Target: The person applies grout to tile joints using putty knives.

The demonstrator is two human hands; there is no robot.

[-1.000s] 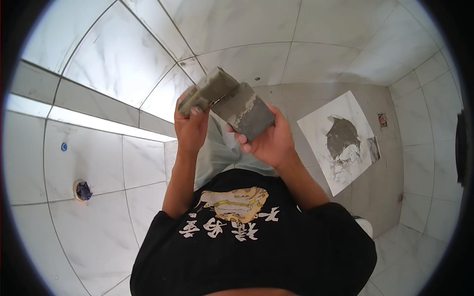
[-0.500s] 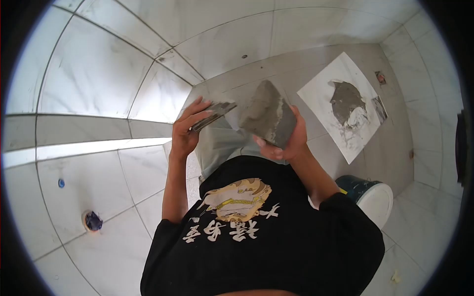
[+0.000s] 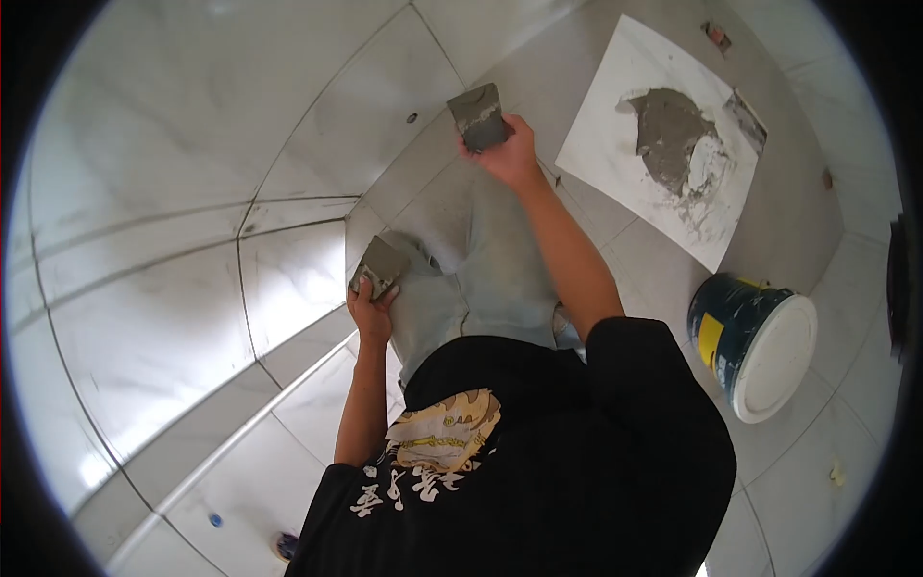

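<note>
My left hand (image 3: 372, 313) is closed around a small grey rectangular slab (image 3: 381, 260), held above my left thigh with grey mortar smeared on it. Farther forward, close to the tiled wall, my right hand (image 3: 510, 152) grips a dark grey rectangular slab (image 3: 484, 130). Grey mortar covers its far half. The exact kind of either piece does not show. To the right, a white board (image 3: 596, 125) lies on the floor with a heap of grey mortar (image 3: 670, 135) and a pale patch on it.
A dark bucket (image 3: 735, 322) with a white lid stands to my right. White marbled wall tiles (image 3: 144, 269) rise on the left and ahead. A small hole (image 3: 411, 118) is in the wall near my right hand. A blue cap (image 3: 215, 520) shows at lower left.
My right hand has moved forward with its slab towards the wall. My left hand has lowered and its slab now shows its broad face. The view has turned.
</note>
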